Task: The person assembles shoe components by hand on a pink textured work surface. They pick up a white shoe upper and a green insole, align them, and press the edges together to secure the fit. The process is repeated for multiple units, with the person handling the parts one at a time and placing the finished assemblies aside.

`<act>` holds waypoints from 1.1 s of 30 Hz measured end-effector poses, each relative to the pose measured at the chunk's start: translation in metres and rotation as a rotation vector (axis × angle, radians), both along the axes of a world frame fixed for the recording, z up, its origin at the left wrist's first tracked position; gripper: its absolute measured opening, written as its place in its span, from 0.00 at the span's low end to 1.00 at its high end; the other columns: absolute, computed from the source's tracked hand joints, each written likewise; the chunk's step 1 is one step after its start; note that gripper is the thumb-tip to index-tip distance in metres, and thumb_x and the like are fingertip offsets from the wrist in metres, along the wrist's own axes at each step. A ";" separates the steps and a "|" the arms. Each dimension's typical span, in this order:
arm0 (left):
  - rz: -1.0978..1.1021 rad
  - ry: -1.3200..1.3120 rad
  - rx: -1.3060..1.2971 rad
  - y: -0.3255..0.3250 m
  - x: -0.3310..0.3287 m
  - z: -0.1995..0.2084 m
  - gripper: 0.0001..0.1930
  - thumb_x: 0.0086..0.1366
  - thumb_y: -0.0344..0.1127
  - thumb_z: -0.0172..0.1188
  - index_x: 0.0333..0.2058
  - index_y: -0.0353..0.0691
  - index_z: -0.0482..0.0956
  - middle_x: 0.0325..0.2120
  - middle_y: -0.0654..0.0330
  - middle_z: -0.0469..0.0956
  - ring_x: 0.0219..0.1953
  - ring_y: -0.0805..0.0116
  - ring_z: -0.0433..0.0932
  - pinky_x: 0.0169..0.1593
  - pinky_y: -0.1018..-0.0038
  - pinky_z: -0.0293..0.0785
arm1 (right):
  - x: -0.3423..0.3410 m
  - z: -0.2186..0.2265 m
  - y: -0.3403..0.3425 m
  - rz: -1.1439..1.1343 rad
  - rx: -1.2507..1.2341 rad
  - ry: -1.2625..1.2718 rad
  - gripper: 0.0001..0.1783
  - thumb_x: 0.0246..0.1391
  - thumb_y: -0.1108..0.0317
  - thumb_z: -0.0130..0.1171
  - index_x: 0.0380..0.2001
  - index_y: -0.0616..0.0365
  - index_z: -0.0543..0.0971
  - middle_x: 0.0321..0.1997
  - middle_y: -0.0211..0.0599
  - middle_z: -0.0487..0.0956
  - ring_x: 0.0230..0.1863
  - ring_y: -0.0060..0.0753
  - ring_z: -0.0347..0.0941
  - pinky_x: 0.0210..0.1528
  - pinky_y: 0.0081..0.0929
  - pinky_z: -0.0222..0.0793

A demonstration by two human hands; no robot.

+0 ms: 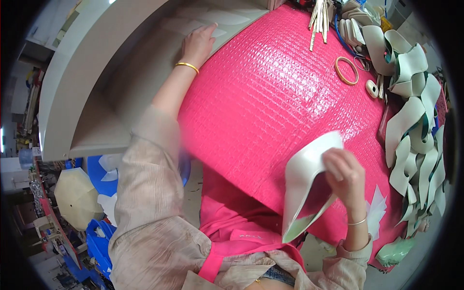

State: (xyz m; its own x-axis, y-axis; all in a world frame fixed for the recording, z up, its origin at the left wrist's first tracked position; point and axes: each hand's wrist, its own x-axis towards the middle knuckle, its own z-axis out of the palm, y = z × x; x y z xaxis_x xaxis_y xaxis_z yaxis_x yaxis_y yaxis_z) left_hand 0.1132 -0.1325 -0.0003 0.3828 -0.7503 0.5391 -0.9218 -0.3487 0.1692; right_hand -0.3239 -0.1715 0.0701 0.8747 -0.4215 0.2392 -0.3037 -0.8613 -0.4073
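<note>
My left hand (198, 46), with a gold bangle at its wrist, reaches into a pale open-fronted compartment (140, 72). Its fingers are partly stretched out over thin whitish flat pieces (220, 18); I cannot see it gripping any. At the right, my right hand (345, 176) pinches the edge of a white shoe upper (302, 166), a curved band with a pale green inner side. The upper hangs in a loop above the near edge of the pink-covered table (256, 96).
A roll of tan tape (346, 71) and a small white device (371, 89) lie at the table's far right. Many similar white uppers (406, 116) are piled along the right edge. White pointed pieces (376, 212) lie beyond my right wrist. Blue bins (99, 241) stand at lower left.
</note>
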 end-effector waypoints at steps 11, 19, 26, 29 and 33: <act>-0.247 0.244 -0.065 -0.023 0.040 -0.016 0.26 0.53 0.26 0.48 0.53 0.52 0.66 0.36 0.54 0.75 0.38 0.55 0.74 0.42 0.63 0.71 | -0.012 0.034 -0.046 -0.255 0.107 0.090 0.28 0.37 0.75 0.62 0.47 0.59 0.72 0.48 0.43 0.72 0.47 0.43 0.70 0.49 0.33 0.65; -0.316 0.122 0.049 -0.016 0.049 -0.005 0.24 0.53 0.27 0.51 0.51 0.52 0.69 0.37 0.53 0.75 0.38 0.55 0.73 0.42 0.65 0.70 | -0.007 0.036 -0.029 -0.125 0.285 0.117 0.20 0.39 0.77 0.60 0.41 0.61 0.74 0.40 0.42 0.75 0.37 0.39 0.74 0.39 0.29 0.69; -0.115 0.224 -0.275 -0.022 0.054 -0.016 0.18 0.59 0.32 0.49 0.50 0.48 0.70 0.33 0.53 0.77 0.28 0.53 0.75 0.36 0.68 0.71 | -0.007 0.042 -0.024 -0.101 0.294 0.128 0.17 0.41 0.75 0.60 0.40 0.60 0.75 0.38 0.41 0.76 0.34 0.40 0.74 0.36 0.29 0.69; -0.032 0.292 -0.276 -0.016 0.040 0.001 0.19 0.60 0.33 0.49 0.52 0.45 0.67 0.35 0.53 0.77 0.30 0.55 0.77 0.35 0.70 0.71 | -0.001 0.046 -0.019 -0.058 0.317 0.154 0.17 0.41 0.75 0.60 0.40 0.59 0.75 0.38 0.41 0.76 0.33 0.40 0.74 0.35 0.29 0.69; -0.197 0.378 -0.400 -0.004 0.036 0.012 0.20 0.62 0.30 0.47 0.53 0.41 0.65 0.38 0.55 0.77 0.34 0.58 0.78 0.36 0.70 0.71 | 0.005 0.052 -0.013 -0.011 0.319 0.136 0.18 0.41 0.75 0.60 0.40 0.58 0.75 0.37 0.41 0.76 0.31 0.40 0.74 0.33 0.30 0.69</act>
